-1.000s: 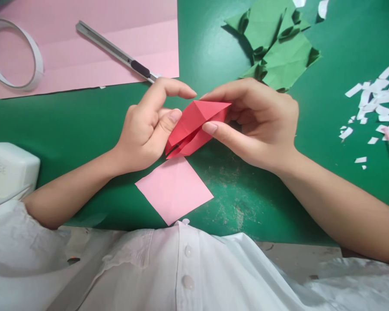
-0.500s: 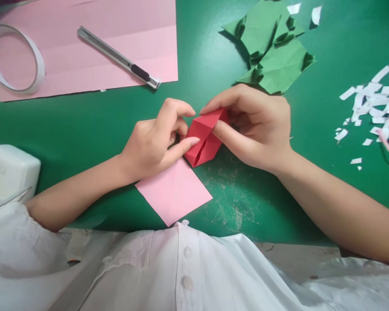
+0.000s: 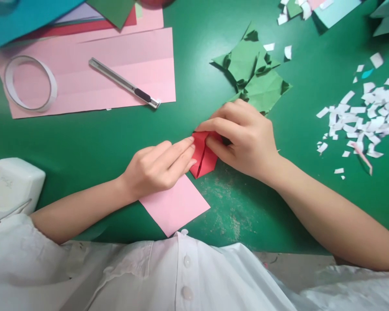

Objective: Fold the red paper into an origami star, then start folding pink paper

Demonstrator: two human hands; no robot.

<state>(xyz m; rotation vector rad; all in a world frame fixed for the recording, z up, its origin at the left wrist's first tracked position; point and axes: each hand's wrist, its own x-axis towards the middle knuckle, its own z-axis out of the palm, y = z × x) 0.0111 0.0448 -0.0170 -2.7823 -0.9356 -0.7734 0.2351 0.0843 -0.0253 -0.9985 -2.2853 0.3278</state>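
A folded piece of red paper [image 3: 199, 162] with a slit down its middle lies between my two hands. My left hand [image 3: 160, 168] has its fingers stretched close together. Its fingertips and thumb press on the paper's left edge. From the other side my right hand [image 3: 246, 140] grips the upper right part, the thumb pushed in at the fold and the index finger along the top edge. The paper's right side is partly hidden by that hand. A pink paper square [image 3: 176, 209] lies under my left hand, one corner pointing towards me.
Folded green paper pieces [image 3: 266, 88] lie just beyond my right hand. White paper scraps [image 3: 366, 112] are scattered at the right. A utility knife [image 3: 123, 82] and a tape roll [image 3: 53, 88] rest on a pink sheet [image 3: 94, 101]. A white box-shaped device [image 3: 17, 181] stands at the left.
The red paper has been lowered and flattened towards the table. My left hand's curled fingers have straightened along its left edge. My right fingers have come down over its top. The camera view has shifted.
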